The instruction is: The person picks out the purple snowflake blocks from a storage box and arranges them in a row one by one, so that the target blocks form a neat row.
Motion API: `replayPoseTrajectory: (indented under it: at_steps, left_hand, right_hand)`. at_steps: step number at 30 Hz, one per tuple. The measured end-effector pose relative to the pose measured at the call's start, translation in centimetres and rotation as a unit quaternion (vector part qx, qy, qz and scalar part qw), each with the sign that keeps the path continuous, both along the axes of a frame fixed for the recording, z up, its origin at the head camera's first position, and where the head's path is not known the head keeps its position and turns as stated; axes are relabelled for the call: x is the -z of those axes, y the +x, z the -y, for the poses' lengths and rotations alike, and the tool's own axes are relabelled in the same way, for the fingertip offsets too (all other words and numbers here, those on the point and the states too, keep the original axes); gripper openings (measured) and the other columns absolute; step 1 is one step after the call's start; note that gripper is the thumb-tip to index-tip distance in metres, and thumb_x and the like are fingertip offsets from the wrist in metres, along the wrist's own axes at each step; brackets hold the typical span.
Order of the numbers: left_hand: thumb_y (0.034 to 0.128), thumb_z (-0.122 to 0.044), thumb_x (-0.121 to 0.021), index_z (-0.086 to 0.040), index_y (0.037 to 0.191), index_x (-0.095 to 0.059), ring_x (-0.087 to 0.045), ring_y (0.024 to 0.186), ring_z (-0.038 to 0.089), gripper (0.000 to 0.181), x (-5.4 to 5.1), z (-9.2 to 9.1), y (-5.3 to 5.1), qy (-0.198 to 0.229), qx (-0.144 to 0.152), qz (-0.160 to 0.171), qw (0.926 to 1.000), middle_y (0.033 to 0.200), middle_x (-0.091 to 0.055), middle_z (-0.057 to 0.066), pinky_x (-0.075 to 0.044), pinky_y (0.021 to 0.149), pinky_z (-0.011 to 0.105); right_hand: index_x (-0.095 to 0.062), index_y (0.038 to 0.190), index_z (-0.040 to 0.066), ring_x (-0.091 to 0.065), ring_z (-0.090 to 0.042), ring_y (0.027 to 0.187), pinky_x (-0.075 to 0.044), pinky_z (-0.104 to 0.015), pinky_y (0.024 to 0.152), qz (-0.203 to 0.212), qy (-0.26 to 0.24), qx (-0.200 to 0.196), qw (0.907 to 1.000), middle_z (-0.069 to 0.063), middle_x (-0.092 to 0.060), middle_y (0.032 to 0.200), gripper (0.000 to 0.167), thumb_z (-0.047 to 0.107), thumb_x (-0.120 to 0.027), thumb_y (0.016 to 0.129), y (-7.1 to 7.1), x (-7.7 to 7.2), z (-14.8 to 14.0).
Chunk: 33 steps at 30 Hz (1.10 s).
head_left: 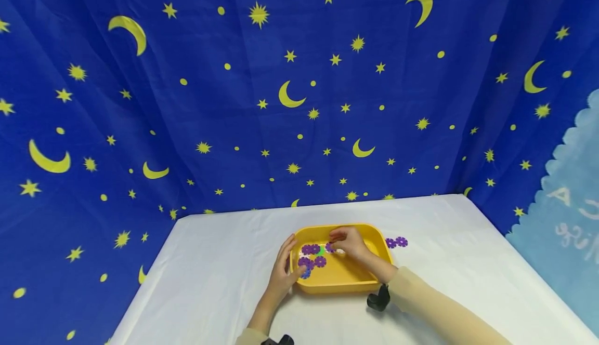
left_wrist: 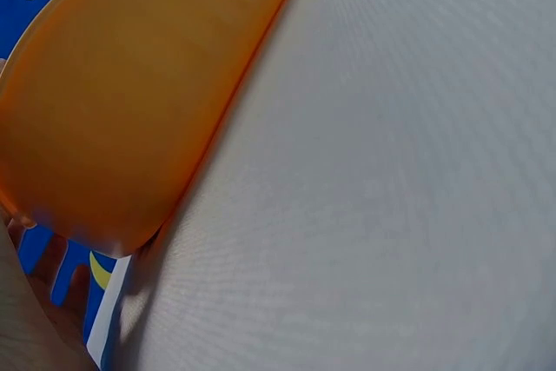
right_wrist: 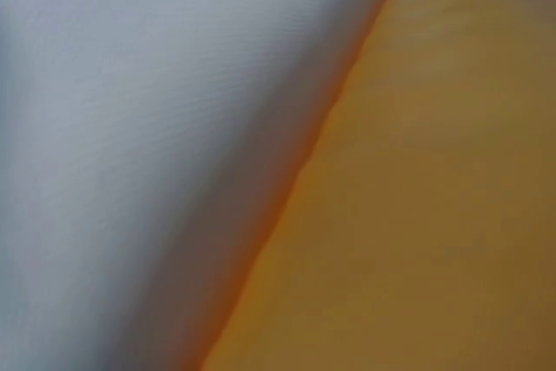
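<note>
A yellow tray (head_left: 346, 284) stands on the white table. My left hand (head_left: 282, 272) grips its left end, the thumb over the rim and the fingers along the outer side. Inside the tray, my right hand (head_left: 351, 244) pinches a purple flower-shaped disc (head_left: 329, 248) at its fingertips. Several loose purple flower-shaped discs (head_left: 320, 262) lie in the left part, with a green disc (head_left: 320, 251) and a blue disc (head_left: 305, 274) among them. In both wrist views the outer wall of the tray fills much of the picture, and the discs are hidden there.
Two purple flower-shaped discs (head_left: 396, 242) lie side by side on the white cloth (head_left: 224, 272), just right of the tray. A blue curtain (head_left: 262, 127) with yellow moons and stars hangs behind the table. A light-blue panel (head_left: 571, 189) is at the right.
</note>
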<state>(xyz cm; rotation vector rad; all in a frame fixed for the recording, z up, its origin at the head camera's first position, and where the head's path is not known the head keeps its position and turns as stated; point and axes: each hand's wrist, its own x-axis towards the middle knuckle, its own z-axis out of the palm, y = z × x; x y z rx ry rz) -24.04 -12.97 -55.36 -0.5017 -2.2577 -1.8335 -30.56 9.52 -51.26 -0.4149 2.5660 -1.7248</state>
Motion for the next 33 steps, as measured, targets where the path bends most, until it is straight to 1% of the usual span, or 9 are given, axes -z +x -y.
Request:
replayPoseTrajectory:
  at_steps: [2, 4, 8, 11, 15, 19, 23, 27, 33]
  left_hand:
    - [0.0788, -0.004, -0.070, -0.009, 0.143, -0.041, -0.021, 0.146, 0.029, 0.071, 0.08, 0.02, -0.05, 0.002, 0.001, -0.006, 1.0000, 0.158, -0.026, 0.007, -0.017, 0.118, 0.026]
    - [0.0788, -0.003, -0.070, -0.009, 0.143, -0.041, -0.020, 0.147, 0.028, 0.070, 0.04, 0.07, -0.03, 0.007, 0.004, -0.005, 1.0000, 0.158, -0.026, 0.008, -0.016, 0.118, 0.026]
    - [0.0793, -0.005, -0.070, -0.011, 0.143, -0.042, -0.020, 0.147, 0.027, 0.070, -0.03, 0.23, -0.05, 0.006, 0.004, 0.000, 1.0000, 0.158, -0.026, 0.006, -0.015, 0.116, 0.021]
    - [0.0793, -0.007, -0.070, -0.013, 0.143, -0.042, -0.020, 0.146, 0.026, 0.069, -0.01, 0.28, -0.14, 0.005, 0.003, 0.002, 1.0000, 0.158, -0.026, 0.005, -0.015, 0.115, 0.017]
    - [0.0804, -0.008, -0.070, -0.012, 0.143, -0.042, -0.020, 0.146, 0.024, 0.069, 0.03, 0.21, -0.18, 0.000, 0.005, 0.001, 1.0000, 0.158, -0.026, 0.005, -0.015, 0.114, 0.015]
    - [0.0814, -0.007, -0.069, -0.011, 0.143, -0.041, -0.020, 0.147, 0.023, 0.068, 0.10, 0.12, -0.11, 0.001, 0.005, -0.001, 1.0000, 0.158, -0.026, 0.005, -0.015, 0.114, 0.015]
    - [0.0810, -0.006, -0.069, -0.010, 0.143, -0.041, -0.020, 0.146, 0.029, 0.068, 0.24, 0.16, -0.15, 0.004, 0.007, -0.009, 0.9999, 0.158, -0.025, 0.006, -0.015, 0.114, 0.015]
    - [0.0805, -0.005, -0.069, -0.010, 0.143, -0.041, -0.019, 0.146, 0.034, 0.068, 0.34, 0.21, -0.34, 0.006, 0.011, -0.019, 0.9997, 0.158, -0.026, 0.009, -0.015, 0.115, 0.017]
    - [0.0797, -0.006, -0.070, -0.011, 0.143, -0.042, -0.020, 0.146, 0.031, 0.069, 0.40, 0.21, -0.33, 0.010, 0.011, -0.010, 0.9998, 0.158, -0.026, 0.007, -0.016, 0.116, 0.020]
  right_hand:
    - [-0.065, 0.102, -0.016, -0.069, -0.036, 0.087, -0.061, -0.033, 0.074, -0.009, 0.001, -0.011, 0.9999, -0.031, -0.069, 0.097, 0.027, -0.012, -0.068, 0.076, -0.08, 0.25, 0.00]
    - [-0.065, 0.102, -0.016, -0.069, -0.036, 0.087, -0.060, -0.032, 0.074, -0.010, 0.003, -0.016, 0.9998, -0.030, -0.069, 0.097, 0.029, -0.012, -0.069, 0.074, -0.11, 0.43, 0.09]
    - [-0.065, 0.102, -0.016, -0.068, -0.035, 0.087, -0.060, -0.031, 0.075, -0.010, 0.008, -0.026, 0.9996, -0.029, -0.069, 0.097, 0.031, -0.012, -0.072, 0.072, -0.05, 0.57, 0.34]
    - [-0.065, 0.103, -0.015, -0.068, -0.034, 0.087, -0.060, -0.033, 0.076, -0.013, 0.025, -0.037, 0.9989, -0.028, -0.069, 0.097, 0.034, -0.011, -0.074, 0.071, -0.01, 0.53, 0.40]
    - [-0.066, 0.104, -0.013, -0.066, -0.029, 0.086, -0.059, -0.034, 0.077, -0.012, 0.055, -0.048, 0.9973, -0.025, -0.070, 0.097, 0.035, -0.011, -0.075, 0.070, 0.09, 0.46, 0.34]
    - [-0.067, 0.103, -0.010, -0.064, -0.024, 0.084, -0.058, -0.030, 0.074, -0.014, 0.084, -0.054, 0.9949, -0.021, -0.070, 0.095, 0.033, -0.010, -0.075, 0.071, 0.23, 0.46, 0.29]
    - [-0.067, 0.103, -0.009, -0.063, -0.021, 0.083, -0.057, -0.027, 0.073, -0.015, 0.096, -0.058, 0.9936, -0.019, -0.070, 0.095, 0.034, -0.008, -0.077, 0.070, 0.27, 0.45, 0.38]
    - [-0.068, 0.102, -0.007, -0.062, -0.019, 0.083, -0.057, -0.028, 0.074, -0.011, 0.103, -0.058, 0.9929, -0.017, -0.070, 0.095, 0.034, -0.009, -0.076, 0.069, 0.29, 0.46, 0.45]
    - [-0.068, 0.100, -0.007, -0.062, -0.021, 0.083, -0.057, -0.027, 0.073, -0.018, 0.109, -0.064, 0.9918, -0.017, -0.070, 0.093, 0.029, -0.009, -0.075, 0.072, 0.25, 0.52, 0.46]
